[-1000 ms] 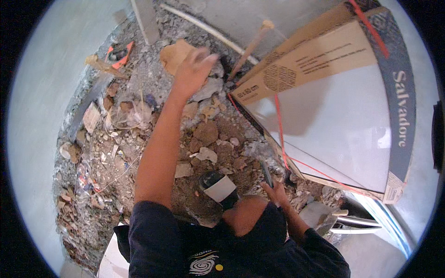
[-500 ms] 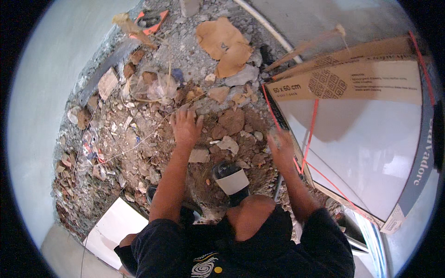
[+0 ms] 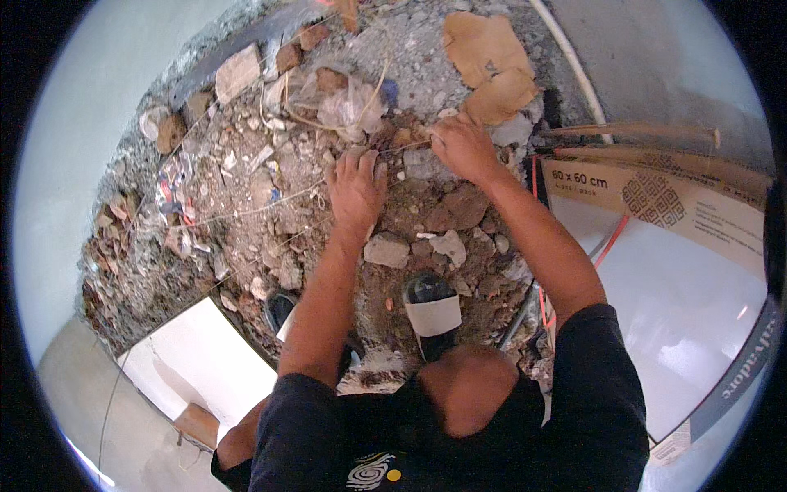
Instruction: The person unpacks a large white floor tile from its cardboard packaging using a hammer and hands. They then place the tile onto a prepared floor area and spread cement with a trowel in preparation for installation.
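Note:
My left hand reaches palm down over the rubble, fingers stretched out and slightly apart; what lies beneath them is hidden. A thin pale string crosses the debris, passes at this hand and runs on toward my right hand. That hand is farther forward, its fingertips pinched together at the string among small stones. Just beyond it lies a torn tan sheet. A crumpled clear plastic bag is ahead of my left hand. A grey stone block and a pale stone rest nearer to me.
A strapped carton with large glossy white tiles leans at the right. Another white tile lies at lower left. A pale pipe runs along the far right wall. My shod foot stands on rubble; broken bricks lie far left.
My right hand has moved from beside the carton forward and left to the string, its fingers now pinched. My left hand stays over the rubble. The view has shifted, so the scene sits farther right.

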A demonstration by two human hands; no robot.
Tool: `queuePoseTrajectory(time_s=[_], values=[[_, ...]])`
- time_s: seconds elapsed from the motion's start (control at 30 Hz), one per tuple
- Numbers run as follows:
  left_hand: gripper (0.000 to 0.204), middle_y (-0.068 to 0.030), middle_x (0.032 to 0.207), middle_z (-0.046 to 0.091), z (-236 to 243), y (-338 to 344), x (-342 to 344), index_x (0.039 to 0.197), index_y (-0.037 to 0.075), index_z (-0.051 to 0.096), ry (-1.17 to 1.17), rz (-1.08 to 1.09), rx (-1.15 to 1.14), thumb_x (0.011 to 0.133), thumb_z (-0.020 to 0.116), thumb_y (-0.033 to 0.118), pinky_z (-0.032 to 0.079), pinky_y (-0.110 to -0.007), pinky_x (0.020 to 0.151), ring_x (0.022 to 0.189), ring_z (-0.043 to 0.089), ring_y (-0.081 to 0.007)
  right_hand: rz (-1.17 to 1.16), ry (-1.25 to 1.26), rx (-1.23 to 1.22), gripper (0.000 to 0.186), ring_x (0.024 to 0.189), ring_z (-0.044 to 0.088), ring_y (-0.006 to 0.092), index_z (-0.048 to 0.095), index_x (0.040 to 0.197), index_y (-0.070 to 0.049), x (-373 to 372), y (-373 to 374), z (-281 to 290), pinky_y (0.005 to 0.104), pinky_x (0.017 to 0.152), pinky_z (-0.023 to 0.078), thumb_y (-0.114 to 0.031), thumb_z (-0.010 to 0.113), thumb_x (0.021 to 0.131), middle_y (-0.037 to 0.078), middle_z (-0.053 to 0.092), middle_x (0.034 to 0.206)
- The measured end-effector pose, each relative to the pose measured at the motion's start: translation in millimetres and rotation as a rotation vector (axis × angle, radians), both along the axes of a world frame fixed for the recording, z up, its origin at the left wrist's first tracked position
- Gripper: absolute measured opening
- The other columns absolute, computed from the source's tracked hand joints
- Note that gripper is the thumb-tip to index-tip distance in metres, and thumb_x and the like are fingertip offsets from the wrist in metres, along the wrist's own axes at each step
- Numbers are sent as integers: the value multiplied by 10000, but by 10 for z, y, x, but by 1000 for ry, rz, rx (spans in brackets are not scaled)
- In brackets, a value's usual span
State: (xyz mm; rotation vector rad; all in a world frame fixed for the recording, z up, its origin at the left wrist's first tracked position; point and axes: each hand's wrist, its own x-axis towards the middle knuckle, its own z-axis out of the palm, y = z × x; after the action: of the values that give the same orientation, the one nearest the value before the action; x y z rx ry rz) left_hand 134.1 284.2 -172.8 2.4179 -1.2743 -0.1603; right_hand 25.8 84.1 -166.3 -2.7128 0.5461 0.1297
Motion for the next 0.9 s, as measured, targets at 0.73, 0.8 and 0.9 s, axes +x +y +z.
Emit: queuePoseTrajectory(time_s=[0.73, 0.8, 0.9], values=[[199, -156, 912, 661, 229, 351, -104, 1020, 130, 644, 404, -153, 162, 856, 612, 238, 516, -445, 675, 786, 636, -374, 58, -86, -196, 236, 1117, 480, 287, 674, 956, -109, -719, -51, 451, 426, 974, 350, -289, 644, 806, 97, 606, 1015], [202, -163, 939, 666, 291, 327, -132, 1035, 151, 654, 469, -162, 186, 858, 612, 237, 519, -440, 701, 806, 642, -372, -27, -84, -189, 247, 1103, 486, 283, 673, 927, -111, -836, -100, 485, 442, 983, 345, -328, 620, 820, 92, 616, 1046], [199, -168, 930, 668, 387, 301, -181, 1029, 152, 661, 567, -214, 142, 857, 614, 242, 520, -438, 711, 811, 646, -367, -76, 117, -74, 300, 1102, 493, 294, 674, 926, -108, -1069, -101, 535, 452, 981, 347, -384, 588, 840, 97, 626, 1049]])
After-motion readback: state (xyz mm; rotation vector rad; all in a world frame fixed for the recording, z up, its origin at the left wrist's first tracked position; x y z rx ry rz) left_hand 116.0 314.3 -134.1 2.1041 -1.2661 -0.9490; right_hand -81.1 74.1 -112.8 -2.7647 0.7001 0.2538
